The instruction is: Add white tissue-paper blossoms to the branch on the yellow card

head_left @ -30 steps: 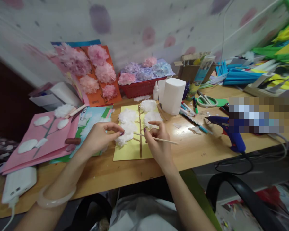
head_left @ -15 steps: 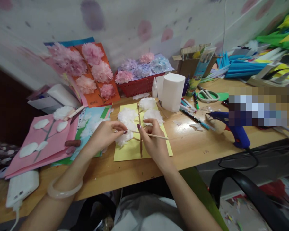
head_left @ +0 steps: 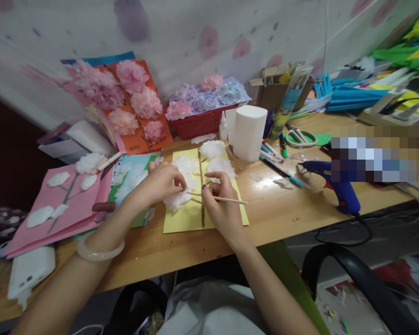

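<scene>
While the right hand (head_left: 224,207) pinches a thin pale wooden stick (head_left: 232,201) over a yellow rectangular card (head_left: 183,224), the left hand (head_left: 163,182) has thumb and forefinger nearly meeting beside the stick's tip; whether they grip anything I cannot tell. That hand partly hides white ruffled paper flowers (head_left: 177,201) left of the card's brown stem (head_left: 203,217); 2 more sit to its right. Dark writing on the leaning orange card (head_left: 130,138) is unreadable, and a pixelated patch (head_left: 377,153) overlaps the blue plastic glue gun (head_left: 344,190)

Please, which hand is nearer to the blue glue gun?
The right hand: it is over the yellow sheet, left of the blue glue gun. The left hand is farther left, by a white tuft.
</scene>
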A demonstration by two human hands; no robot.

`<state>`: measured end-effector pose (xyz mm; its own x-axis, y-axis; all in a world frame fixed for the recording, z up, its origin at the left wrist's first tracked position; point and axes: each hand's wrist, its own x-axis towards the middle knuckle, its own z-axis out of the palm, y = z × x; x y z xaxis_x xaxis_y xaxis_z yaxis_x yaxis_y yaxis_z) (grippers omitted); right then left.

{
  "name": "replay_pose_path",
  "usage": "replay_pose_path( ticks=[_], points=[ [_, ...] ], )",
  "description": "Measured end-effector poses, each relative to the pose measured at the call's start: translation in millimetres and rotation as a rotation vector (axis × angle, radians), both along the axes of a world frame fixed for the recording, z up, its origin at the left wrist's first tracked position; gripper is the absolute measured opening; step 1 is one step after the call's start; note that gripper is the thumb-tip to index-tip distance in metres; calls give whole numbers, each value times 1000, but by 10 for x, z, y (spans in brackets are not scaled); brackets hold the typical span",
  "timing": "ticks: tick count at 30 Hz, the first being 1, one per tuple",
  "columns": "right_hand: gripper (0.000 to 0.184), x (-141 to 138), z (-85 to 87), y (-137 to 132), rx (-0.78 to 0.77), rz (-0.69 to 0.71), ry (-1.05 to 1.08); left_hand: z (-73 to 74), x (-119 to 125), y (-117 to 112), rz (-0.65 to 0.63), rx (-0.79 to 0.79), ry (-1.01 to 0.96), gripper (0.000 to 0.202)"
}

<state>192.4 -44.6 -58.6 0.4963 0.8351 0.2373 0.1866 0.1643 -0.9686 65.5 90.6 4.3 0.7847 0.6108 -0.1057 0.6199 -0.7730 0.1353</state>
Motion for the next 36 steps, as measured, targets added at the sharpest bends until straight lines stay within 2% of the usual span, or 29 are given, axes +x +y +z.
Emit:
replay_pose_path(
  ticks=[8,13,16,18,27,31,34,36],
  points=[
    [18,-32,-38,27,-23,-6,-87,-81,-7,92,-53,-31,-83,13],
    [16,-49,-39,42,-53,4,-116,76,-73,17,16,-16,-172,12],
    [13,-64,-37,56,-60,19,-145,193,-217,-35,96,49,-241,16],
    [11,-66,-37,55,-55,29,-152,218,-338,-78,146,92,-276,17],
    [14,85,-56,-138,11,-8,50,10,-773,-258,339,211,-262,22],
    [21,201,-84,-294,16,-43,32,-22,-714,-234,401,224,-317,25],
    [25,309,-86,-450,15,-59,-80,-66,-530,-226,339,213,-438,27],
    [20,381,-62,-571,20,-64,-147,-110,-418,-222,306,251,-522,25]
  ],
)
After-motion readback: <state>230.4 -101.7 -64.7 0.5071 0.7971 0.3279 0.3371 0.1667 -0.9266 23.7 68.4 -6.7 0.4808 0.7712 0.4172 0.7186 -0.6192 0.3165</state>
